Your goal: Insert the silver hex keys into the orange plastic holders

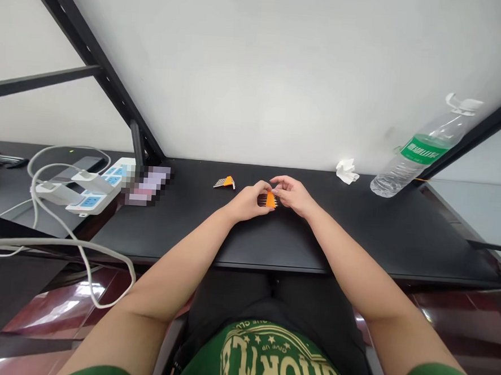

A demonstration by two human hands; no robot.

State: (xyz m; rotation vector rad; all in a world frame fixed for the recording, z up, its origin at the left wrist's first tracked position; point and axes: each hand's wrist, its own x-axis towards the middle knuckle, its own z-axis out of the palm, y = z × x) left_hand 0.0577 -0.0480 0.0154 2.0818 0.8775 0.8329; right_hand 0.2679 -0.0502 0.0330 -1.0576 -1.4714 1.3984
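My left hand grips an orange holder with several metal hex keys in it, thumb on the near side and fingers on the far side. At the holder's far end, the thumb and index finger of my right hand come together in a pinch. What lies between those fingertips is too small to make out. A second hex key set, also in an orange holder, lies on the black table to the left of my hands, touched by neither.
Crumpled white tissue and a clear bottle with a green label stand at the right rear. On the left are a power strip with plugs, a white cable, a pixelated item and black shelf posts. A wall backs the table.
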